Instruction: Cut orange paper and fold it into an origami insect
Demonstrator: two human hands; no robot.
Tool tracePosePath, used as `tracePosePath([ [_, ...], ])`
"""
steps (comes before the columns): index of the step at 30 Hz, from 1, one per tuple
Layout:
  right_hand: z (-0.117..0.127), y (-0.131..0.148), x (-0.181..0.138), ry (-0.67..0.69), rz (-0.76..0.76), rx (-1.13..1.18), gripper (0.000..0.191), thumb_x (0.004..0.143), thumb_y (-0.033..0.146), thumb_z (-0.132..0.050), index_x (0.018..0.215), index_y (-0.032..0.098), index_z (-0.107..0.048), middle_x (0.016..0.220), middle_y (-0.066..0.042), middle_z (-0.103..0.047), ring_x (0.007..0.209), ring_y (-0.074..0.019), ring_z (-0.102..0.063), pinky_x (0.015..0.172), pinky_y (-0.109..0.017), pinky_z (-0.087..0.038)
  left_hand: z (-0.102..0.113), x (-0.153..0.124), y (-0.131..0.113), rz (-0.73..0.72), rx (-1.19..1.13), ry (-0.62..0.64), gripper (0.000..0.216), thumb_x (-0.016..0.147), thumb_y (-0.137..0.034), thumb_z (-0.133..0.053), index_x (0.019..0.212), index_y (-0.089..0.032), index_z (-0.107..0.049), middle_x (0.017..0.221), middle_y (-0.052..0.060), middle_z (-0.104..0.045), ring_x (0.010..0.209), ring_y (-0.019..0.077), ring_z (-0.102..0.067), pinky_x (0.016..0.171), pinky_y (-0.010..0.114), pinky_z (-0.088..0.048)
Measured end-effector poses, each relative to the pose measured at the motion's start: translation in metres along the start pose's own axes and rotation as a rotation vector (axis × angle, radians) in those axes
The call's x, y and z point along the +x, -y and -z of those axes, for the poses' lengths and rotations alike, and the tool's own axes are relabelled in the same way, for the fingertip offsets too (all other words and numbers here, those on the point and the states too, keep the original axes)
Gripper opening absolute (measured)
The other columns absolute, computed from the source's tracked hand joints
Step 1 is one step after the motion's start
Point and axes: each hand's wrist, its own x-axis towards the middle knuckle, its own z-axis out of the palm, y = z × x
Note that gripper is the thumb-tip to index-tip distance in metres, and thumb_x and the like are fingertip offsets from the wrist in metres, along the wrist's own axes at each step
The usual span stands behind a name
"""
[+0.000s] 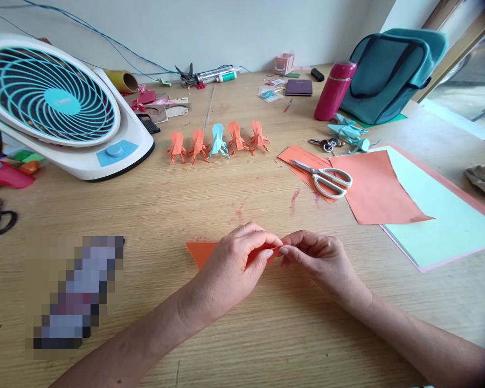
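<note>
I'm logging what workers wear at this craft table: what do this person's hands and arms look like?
The left hand and right hand are bare: no gloves, rings or bracelets show. The left forearm and right forearm are uncovered as far as the picture reaches, with no sleeve or watch. The nails that show look plain.
</note>
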Motion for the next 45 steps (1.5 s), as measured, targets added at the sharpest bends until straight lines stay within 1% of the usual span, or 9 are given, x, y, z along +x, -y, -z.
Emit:
tracePosePath([
  [4, 0.0002, -0.0006, -0.0009, -0.005, 0.005, -0.006, 0.028, 0.078, 0.048, -0.079, 0.078, 0.020, -0.074, 0.067, -0.001, -0.070, 0.062, -0.0140, -0.063, 0.061, -0.025, -0.050, 0.0000, -0.0003, -0.0008, 0.002, -0.002, -0.007, 0.023, 0.094, -0.006, -0.053, 0.100, -0.019, -0.071, 0.097, 0.001, -0.066, 0.090, 0.0115, -0.063, 0.085, 0.024, -0.050],
  [8, 0.0000, -0.0008, -0.0016, -0.007, 0.020, -0.015, 0.030, 0.080, 0.049, -0.076, 0.077, 0.020, -0.073, 0.067, -0.002, -0.070, 0.063, -0.0144, -0.062, 0.061, -0.025, -0.050, 0.0002, -0.0007, -0.0012, -0.005, -0.003, -0.012, 0.024, 0.094, -0.005, -0.053, 0.102, -0.019, -0.071, 0.098, 0.001, -0.067, 0.090, 0.0113, -0.064, 0.085, 0.023, -0.050],
  [14, -0.0007, 0.0002, -0.0013, -0.008, 0.043, -0.006, 0.028, 0.081, 0.047, -0.076, 0.077, 0.019, -0.072, 0.066, -0.001, -0.070, 0.062, -0.0137, -0.063, 0.060, -0.024, -0.050, 0.0001, -0.0002, -0.0011, -0.008, -0.002, -0.026, 0.021, 0.093, -0.005, -0.055, 0.097, -0.018, -0.070, 0.095, 0.000, -0.067, 0.089, 0.0105, -0.064, 0.083, 0.022, -0.049],
  [20, -0.0002, 0.0009, -0.0016, 0.008, 0.030, 0.007, 0.026, 0.080, 0.044, -0.078, 0.081, 0.019, -0.072, 0.068, -0.001, -0.070, 0.063, -0.0131, -0.064, 0.061, -0.023, -0.052, -0.0003, -0.0002, -0.0013, 0.006, -0.003, -0.036, 0.022, 0.092, -0.003, -0.056, 0.096, -0.019, -0.070, 0.095, -0.001, -0.068, 0.088, 0.0095, -0.064, 0.082, 0.020, -0.049],
  [29, -0.0003, 0.0011, -0.0011, -0.001, 0.061, 0.012, 0.026, 0.082, 0.044, -0.076, 0.079, 0.018, -0.072, 0.067, -0.001, -0.070, 0.062, -0.0131, -0.064, 0.060, -0.023, -0.052, 0.0004, -0.0002, -0.0025, -0.006, -0.006, -0.043, 0.021, 0.091, -0.004, -0.056, 0.094, -0.018, -0.070, 0.094, 0.000, -0.068, 0.087, 0.0104, -0.064, 0.081, 0.021, -0.049],
  [45, 0.0013, 0.0011, -0.0006, 0.006, 0.062, 0.022, 0.025, 0.081, 0.043, -0.076, 0.078, 0.019, -0.073, 0.068, -0.001, -0.070, 0.063, -0.0130, -0.063, 0.061, -0.024, -0.051, 0.0016, 0.0004, -0.0027, -0.049, -0.007, -0.046, 0.017, 0.091, -0.004, -0.059, 0.092, -0.017, -0.069, 0.091, -0.001, -0.067, 0.085, 0.0092, -0.063, 0.079, 0.020, -0.048],
])
